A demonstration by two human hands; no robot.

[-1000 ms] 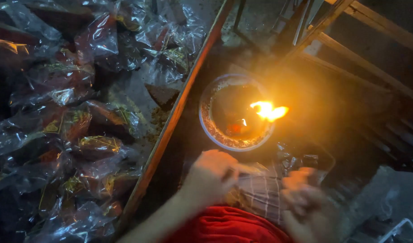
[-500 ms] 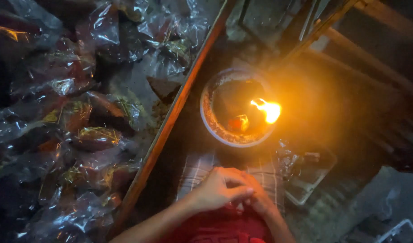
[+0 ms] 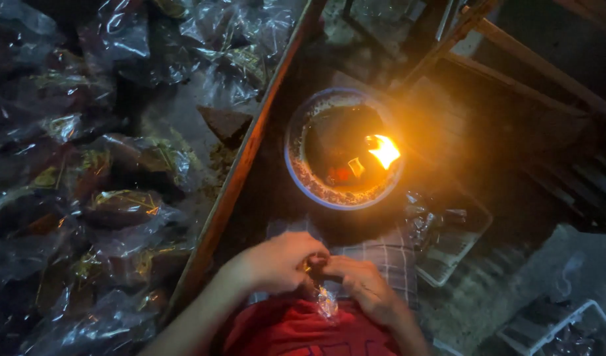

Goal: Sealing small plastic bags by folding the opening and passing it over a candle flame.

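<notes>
Both hands work over the lap, just below the round blue-rimmed bowl with a burning flame (image 3: 342,150). The left hand (image 3: 281,262) and right hand (image 3: 362,285) pinch a small clear crinkly plastic packet (image 3: 326,302) between their fingertips — grip narrow, closed on it, with a dark bit at its top. The packet's mouth looks gathered but not yet at the flame, so my guess is the sealing is left to do. Left of the bowl, past a slanted wooden plank edge (image 3: 247,168), lies a heap of clear plastic bags with dark filling (image 3: 111,211) — these look finished. Right of the bowl sits a small white wire tray (image 3: 451,247). Nothing blocks the way from hands to bowl.
</notes>
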